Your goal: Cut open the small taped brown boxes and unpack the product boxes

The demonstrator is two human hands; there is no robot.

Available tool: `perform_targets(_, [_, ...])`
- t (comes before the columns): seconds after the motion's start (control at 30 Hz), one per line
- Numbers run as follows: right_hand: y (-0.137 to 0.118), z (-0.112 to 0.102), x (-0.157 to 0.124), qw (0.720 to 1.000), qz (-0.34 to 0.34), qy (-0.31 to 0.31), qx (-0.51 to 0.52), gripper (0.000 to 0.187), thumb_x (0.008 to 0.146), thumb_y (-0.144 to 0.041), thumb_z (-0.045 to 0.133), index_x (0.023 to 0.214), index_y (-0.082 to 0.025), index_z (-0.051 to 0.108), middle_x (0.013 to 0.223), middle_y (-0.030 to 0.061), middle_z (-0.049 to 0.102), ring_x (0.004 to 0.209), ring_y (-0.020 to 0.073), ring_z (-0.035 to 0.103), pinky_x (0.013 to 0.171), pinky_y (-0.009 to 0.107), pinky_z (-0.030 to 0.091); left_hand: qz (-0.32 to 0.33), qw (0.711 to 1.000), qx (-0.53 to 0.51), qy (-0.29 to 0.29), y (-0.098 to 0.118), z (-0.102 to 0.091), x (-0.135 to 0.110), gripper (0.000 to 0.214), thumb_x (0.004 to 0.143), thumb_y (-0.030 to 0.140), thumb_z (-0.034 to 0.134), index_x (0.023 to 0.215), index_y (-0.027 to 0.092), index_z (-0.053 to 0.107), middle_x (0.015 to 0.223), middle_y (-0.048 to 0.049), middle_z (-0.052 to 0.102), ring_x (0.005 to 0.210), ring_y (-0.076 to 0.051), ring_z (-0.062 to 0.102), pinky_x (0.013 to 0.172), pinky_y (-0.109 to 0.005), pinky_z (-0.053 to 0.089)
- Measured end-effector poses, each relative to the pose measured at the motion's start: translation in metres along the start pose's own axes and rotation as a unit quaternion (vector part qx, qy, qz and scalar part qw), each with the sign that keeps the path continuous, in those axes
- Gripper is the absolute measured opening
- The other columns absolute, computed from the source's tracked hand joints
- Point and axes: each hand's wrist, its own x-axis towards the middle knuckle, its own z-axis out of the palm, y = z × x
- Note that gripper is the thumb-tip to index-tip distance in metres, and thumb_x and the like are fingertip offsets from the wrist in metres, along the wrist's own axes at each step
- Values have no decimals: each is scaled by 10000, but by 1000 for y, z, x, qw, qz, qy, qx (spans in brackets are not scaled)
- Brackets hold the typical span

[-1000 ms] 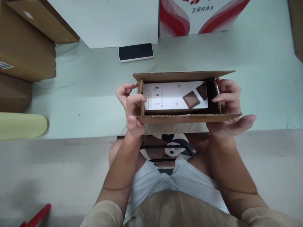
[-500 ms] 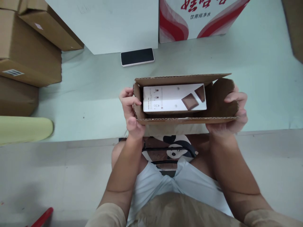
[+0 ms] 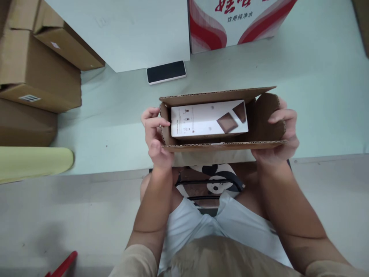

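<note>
An open brown cardboard box (image 3: 225, 146) is held between my two hands near the table's front edge, its top flaps standing up. My left hand (image 3: 157, 136) grips the left end, with fingers curled over the flap. At the opposite end, my right hand (image 3: 284, 132) closes around the right flap, its fingertips reaching inside the rim. In the box lies a white printed carton (image 3: 198, 119) with brown squares on its face. It sits toward the left, leaving a gap at the right end. The lower parts of the carton are hidden.
A phone (image 3: 166, 72) lies behind the box, before a large white box (image 3: 129, 34) and a red-and-white carton (image 3: 239, 27). Brown cartons (image 3: 49, 69) are stacked at the left, near a pale yellow roll (image 3: 34, 163). Something red (image 3: 62, 265) is on the floor side.
The view has shifted slightly, so the surroundings sit a little differently in the picture. Both hands keep their hold on the cardboard box, and the carton stays inside it.
</note>
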Motion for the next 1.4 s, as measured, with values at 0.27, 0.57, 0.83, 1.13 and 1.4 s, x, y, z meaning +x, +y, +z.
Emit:
perform_targets(0.27, [3,-5,0,1000,-17,-21,12,392,796,-622,629,777,-231,598,1195,42,585,1147,249,594,1063,505,485,177,974,-85,113,51,-45,41,161,954,364,554,1045,382,686,968,12,626,1001,-200,649,878,-447,567])
perform_targets(0.57, [0,-12,-5,998,-3,-63,-15,439,844,-712,597,895,-281,665,1257,31,556,1291,284,557,1174,581,434,104,938,95,-317,157,-55,103,93,921,221,658,981,284,689,981,37,753,891,-153,696,799,-362,601])
perform_targets(0.83, [4,-16,-6,996,31,-80,-23,589,773,-840,592,927,-277,668,1288,56,552,1352,309,499,1226,569,398,96,722,383,-569,160,-15,121,551,855,250,636,1393,157,561,1441,-134,609,1309,-325,599,1056,-470,530])
perform_targets(1.13, [5,-12,-8,996,-2,-81,-29,554,845,-802,518,955,-271,629,1262,74,515,1351,292,514,1205,551,415,139,715,423,-540,135,-4,114,628,778,424,703,1353,215,565,1268,-114,659,1233,-379,640,989,-505,548])
perform_targets(1.4, [5,-12,-9,995,-18,-96,-31,509,915,-755,404,961,-297,622,1255,64,488,1357,275,495,1223,525,386,90,685,468,-552,139,0,110,631,826,450,663,1369,144,564,1286,-184,670,1149,-402,685,917,-514,575])
